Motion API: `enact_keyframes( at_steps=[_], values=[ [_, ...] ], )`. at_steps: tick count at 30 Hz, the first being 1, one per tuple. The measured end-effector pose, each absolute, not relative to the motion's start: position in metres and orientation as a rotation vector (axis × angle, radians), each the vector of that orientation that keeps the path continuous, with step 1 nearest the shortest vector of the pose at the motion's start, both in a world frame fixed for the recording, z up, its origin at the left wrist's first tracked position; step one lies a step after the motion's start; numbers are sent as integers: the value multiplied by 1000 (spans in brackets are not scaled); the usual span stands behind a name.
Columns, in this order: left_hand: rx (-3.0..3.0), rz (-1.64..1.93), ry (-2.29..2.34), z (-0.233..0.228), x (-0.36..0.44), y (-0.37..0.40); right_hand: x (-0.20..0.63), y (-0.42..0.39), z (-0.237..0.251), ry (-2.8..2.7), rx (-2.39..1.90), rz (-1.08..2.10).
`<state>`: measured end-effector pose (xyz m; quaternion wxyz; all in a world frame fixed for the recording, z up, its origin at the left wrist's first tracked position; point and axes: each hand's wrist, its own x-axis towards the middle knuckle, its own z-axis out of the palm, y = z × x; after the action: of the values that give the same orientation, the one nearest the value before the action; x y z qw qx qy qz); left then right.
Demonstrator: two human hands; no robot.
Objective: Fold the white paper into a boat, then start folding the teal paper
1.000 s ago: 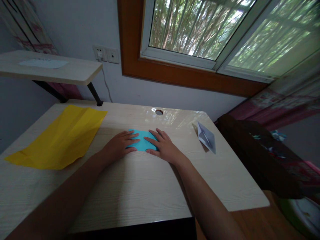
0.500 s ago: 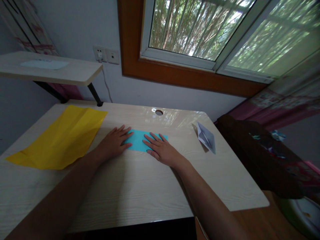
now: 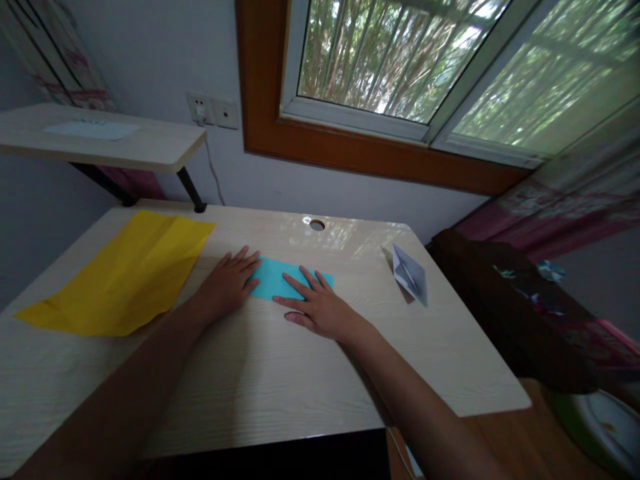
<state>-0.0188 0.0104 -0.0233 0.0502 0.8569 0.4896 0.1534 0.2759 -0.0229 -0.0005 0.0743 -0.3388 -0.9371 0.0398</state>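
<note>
A folded turquoise paper (image 3: 273, 279) lies flat on the pale wooden desk (image 3: 280, 373). My left hand (image 3: 227, 283) rests flat on the paper's left end, fingers spread. My right hand (image 3: 315, 308) lies flat on its near right part, fingers apart and pointing left along the paper. Neither hand grips anything; both press down on the sheet.
A large creased yellow sheet (image 3: 125, 273) lies on the desk's left side. A folded white paper boat (image 3: 411, 275) stands at the right. A cable hole (image 3: 317, 225) sits near the back edge. A shelf (image 3: 100, 140) juts out at left; dark bedding (image 3: 515, 307) lies right.
The turquoise paper now shows longer, reaching further right. My right hand slid toward me and turned its fingers leftward; my left hand shifted slightly left to the paper's end.
</note>
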Motion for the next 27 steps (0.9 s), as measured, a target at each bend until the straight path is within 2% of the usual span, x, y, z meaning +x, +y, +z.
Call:
enact_keyframes(
  at_steps=[11,18,27],
  values=[
    [2621,523,1524,-24,-16,11,272,-30,-5,-2818,-1022,71],
    [2751,537,1236,-24,15,0,271,-29,-6,-2830,-1022,78],
    [2779,388,1392,-30,19,-5,282,-39,-1,-2886,-938,136]
  ],
)
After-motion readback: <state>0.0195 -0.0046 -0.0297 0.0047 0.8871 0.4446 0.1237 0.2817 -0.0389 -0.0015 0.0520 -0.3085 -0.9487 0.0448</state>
